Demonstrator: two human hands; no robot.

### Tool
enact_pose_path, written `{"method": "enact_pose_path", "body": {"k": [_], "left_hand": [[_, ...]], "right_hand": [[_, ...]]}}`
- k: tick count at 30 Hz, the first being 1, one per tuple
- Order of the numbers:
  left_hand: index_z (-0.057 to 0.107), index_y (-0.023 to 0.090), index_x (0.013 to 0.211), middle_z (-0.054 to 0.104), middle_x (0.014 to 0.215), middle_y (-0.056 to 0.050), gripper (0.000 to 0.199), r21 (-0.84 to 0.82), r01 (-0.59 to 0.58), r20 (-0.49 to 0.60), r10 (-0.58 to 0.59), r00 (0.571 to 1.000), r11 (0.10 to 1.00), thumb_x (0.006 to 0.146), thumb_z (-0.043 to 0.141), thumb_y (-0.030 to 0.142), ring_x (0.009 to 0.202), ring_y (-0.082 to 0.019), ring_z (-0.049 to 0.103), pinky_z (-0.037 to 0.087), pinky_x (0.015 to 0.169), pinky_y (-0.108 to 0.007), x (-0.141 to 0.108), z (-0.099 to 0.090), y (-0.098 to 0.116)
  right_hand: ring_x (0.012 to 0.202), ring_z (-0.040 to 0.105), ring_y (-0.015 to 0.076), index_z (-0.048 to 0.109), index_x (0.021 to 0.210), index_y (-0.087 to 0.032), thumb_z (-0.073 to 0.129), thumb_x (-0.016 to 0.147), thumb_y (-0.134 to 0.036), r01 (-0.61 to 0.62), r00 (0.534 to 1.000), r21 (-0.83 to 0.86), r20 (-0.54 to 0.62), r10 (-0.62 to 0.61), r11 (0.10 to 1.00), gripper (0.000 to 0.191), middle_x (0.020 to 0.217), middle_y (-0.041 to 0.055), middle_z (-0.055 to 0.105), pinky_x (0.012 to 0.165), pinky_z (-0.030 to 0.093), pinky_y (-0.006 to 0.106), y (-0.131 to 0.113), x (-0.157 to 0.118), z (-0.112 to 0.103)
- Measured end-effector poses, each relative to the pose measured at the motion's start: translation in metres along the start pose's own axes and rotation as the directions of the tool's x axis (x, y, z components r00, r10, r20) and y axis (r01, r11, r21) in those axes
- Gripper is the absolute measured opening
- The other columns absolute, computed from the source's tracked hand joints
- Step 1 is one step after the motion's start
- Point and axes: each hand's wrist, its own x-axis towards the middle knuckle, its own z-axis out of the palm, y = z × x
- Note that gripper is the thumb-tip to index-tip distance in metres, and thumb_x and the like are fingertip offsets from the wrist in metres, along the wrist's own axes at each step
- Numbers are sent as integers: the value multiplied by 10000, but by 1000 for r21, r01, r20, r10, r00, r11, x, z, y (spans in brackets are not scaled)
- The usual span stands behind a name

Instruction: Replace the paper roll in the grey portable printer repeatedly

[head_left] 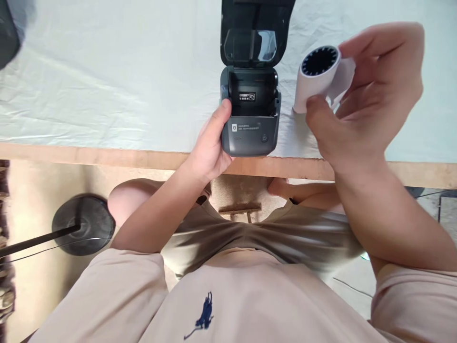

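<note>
A dark grey label printer (252, 136) is near the table's front edge with its lid (255, 47) raised. Its inner compartment shows a small printed sticker and no roll inside. My left hand (212, 147) grips the printer's left side, thumb on the top edge and fingers beneath or behind it. To the right, my right hand (374, 95) is closed on a white label roll (310, 93) with a black toothed core end. A loose flap of its paper stands out toward my palm. The roll is beside the printer, apart from it; whether its bottom touches the cloth I cannot tell.
Pale cloth (124, 85) covers the table, whose wooden front edge (153, 159) runs across the view. Part of a dark object (7, 35) shows at the upper left. Below, a round black stand base (84, 224) with a pole sits on the floor beside my leg.
</note>
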Motion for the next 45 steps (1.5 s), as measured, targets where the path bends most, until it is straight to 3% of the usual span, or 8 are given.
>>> {"method": "enact_pose_path", "body": {"k": [6,10,15,20,28,34,39,45], "left_hand": [[734,265,1172,847,1237,-7,200,159,-48,17,45,999,986,1032,699,404,1543,-307,605,619,1193,-396,4,-12,-8],[725,295,1178,835,1234,-2,240,173,-88,81,75,994,981,1003,743,458,1580,-318,559,608,1217,-432,3,-14,-10],[705,260,1198,797,1277,-31,225,178,-123,107,105,989,976,1036,712,416,1546,-314,600,617,1183,-447,-3,-5,-11],[735,280,1162,810,1286,-34,284,173,-124,110,106,988,977,978,775,492,1552,-345,587,616,1187,-462,0,-10,-11],[725,237,1118,821,1204,-42,352,149,-92,124,73,990,985,997,693,566,1490,-320,657,677,1072,-406,6,-15,-6],[711,242,1059,787,1028,-36,335,180,-93,96,76,992,979,826,895,397,1181,-311,796,678,905,-370,1,-13,-4],[672,244,1078,777,1064,-30,344,234,-105,60,93,994,967,799,853,334,1309,-346,745,658,1026,-458,-1,-11,-5],[660,256,1169,741,1057,-44,489,254,-91,23,89,996,963,715,838,292,1173,-325,747,643,1033,-515,1,-12,-5]], "right_hand": [[1185,778,267,627,1246,-331,537,885,-104,75,978,-195,206,-34,978,436,1232,5,808,978,602,485,-34,7,6],[1157,773,260,644,1311,-326,557,851,-83,80,942,-442,325,77,894,528,1285,-5,810,992,597,470,-40,9,8],[1125,765,296,658,1236,-288,579,837,-66,72,930,-407,358,86,911,464,1241,29,811,952,562,474,-32,9,9],[1042,760,210,679,1002,-258,534,1004,-138,124,964,-268,260,-53,955,188,1134,33,804,866,567,361,-27,6,13],[861,771,174,690,925,-279,516,1058,-268,271,945,-188,236,-224,944,220,950,-39,813,859,542,391,-27,-6,23],[1033,777,233,679,1051,-300,569,1032,-382,193,943,-70,290,-166,979,138,1050,7,793,998,546,462,-30,-5,19],[1128,676,310,673,1118,-288,525,1010,-525,43,935,-211,354,35,977,300,1075,102,698,1001,587,528,-24,-2,17],[937,614,278,574,1085,-304,453,992,-510,41,998,-106,44,-36,994,256,980,94,612,798,592,464,-22,0,21]]}}
